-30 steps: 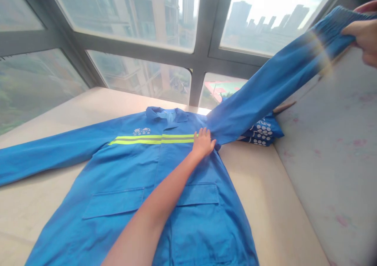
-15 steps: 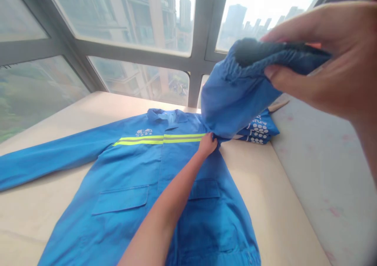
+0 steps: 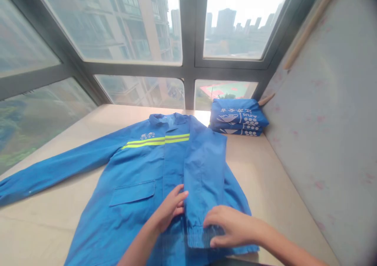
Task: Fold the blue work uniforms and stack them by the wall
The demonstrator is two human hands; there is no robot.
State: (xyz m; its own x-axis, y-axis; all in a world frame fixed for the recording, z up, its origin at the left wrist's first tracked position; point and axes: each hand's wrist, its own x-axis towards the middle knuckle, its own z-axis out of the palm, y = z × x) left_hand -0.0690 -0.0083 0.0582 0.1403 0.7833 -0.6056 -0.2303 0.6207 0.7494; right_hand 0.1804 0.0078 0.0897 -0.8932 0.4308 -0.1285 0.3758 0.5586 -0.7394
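1. Blue jacket [image 3: 135,187] lies on the worktop [image 3: 277,179], one sleeve [image 3: 204,175] folded down its front
2. Left hand [image 3: 171,208], loosely open, beside that sleeve
3. Right hand [image 3: 231,226] at the cuff [image 3: 195,237], open too, not clamped

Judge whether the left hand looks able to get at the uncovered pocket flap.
Probably yes: the left hand is close beside the pocket flap, and nothing lies over it or visibly between them.

Your blue jacket [image 3: 135,172] lies front up on the ledge [image 3: 250,160]; yellow stripes [image 3: 176,136] cross its chest; one sleeve [image 3: 73,164] stretches leftward, the other sleeve [image 3: 204,172] lies folded down its front.
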